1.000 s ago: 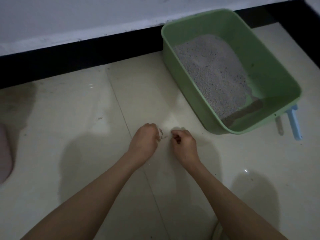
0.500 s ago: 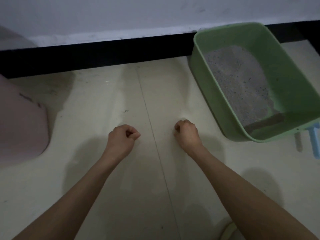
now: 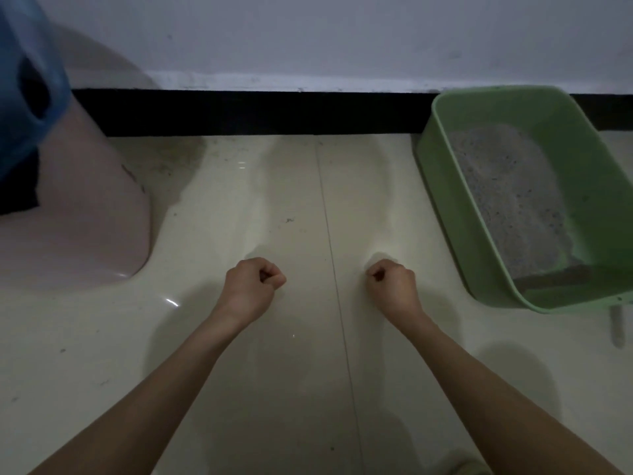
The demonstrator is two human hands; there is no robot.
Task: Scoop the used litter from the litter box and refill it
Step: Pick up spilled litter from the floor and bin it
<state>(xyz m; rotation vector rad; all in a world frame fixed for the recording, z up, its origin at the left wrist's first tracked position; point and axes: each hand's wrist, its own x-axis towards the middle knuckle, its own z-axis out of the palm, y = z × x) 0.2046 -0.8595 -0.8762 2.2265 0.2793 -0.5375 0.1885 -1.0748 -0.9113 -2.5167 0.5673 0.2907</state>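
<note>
1. Both our hands, left [image 3: 251, 286] and right [image 3: 392, 286], are curled into fists over the floor [image 3: 308, 207]; can't tell if they hold grit.
2. Box [image 3: 442, 159] sits far right, so we'd carry any crumbs over slowly.

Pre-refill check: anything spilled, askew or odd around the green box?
Litter is heaped against one side of the litter box, leaving bare green floor on the other. Dark specks dot the tiles. Left hand and right hand are fisted.
</note>
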